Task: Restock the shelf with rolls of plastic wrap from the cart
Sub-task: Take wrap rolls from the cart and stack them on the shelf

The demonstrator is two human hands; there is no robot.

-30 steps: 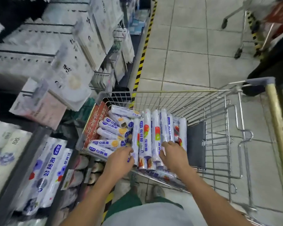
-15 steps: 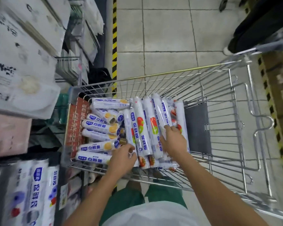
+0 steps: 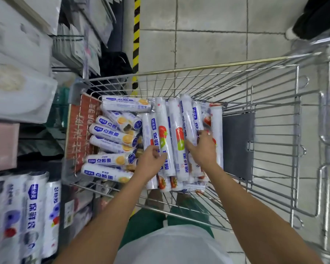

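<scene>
The wire cart (image 3: 274, 130) stands on the tiled floor (image 3: 208, 44), just beside the shelf (image 3: 67, 199) on the left. The rolls of plastic wrap (image 3: 176, 130) are all in the left part of the cart: one group lies lengthwise (the ones with a tomato print), and the shorter rolls (image 3: 112, 136) lie crosswise next to a red sign (image 3: 80, 130). The left hand (image 3: 151, 162) is curled on the leftmost long roll (image 3: 148, 126), with the thumb against its neighbour. The right hand (image 3: 202, 149) grasps another long roll (image 3: 190, 119), thumb on one side and fingers on the other. Similar shelf rolls (image 3: 34, 206) stand blurred at the lower left.
</scene>
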